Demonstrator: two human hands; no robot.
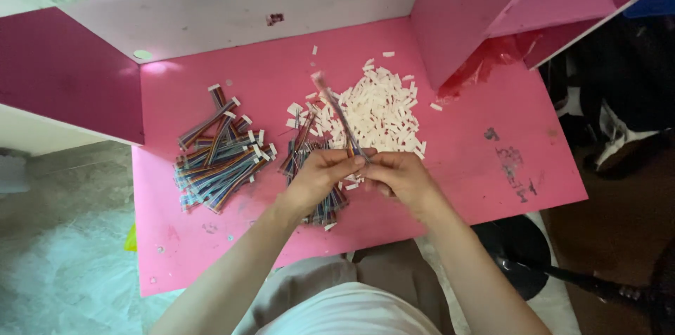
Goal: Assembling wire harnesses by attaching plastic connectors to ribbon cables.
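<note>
both hands are meeting over the pink bench (492,187), close to its near edge. the left hand (320,177) and the right hand (401,175) are each pinching the near end of one ribbon cable (336,111), a thin strip of coloured wires that is slanting up and away from the fingers (357,161) with a small white end showing at its far tip. both sets of fingers are clenched on that cable; what exactly sits between the fingertips is too small to tell.

just beyond the fingers a heap of white connectors (380,106) is lying loose. under and just left of the left hand a small bundle of cables (313,180) is resting, and further left, well apart, a bigger pile of cables (218,152) with white ends is spreading out.

for a clean job here, i judge the wire end is wanting to be held flat and square, gripped close to the tip so the strands are not fanning, with the right fingers pressing straight on rather than at a tilt. the heap being so near is keeping reaches short.
</note>
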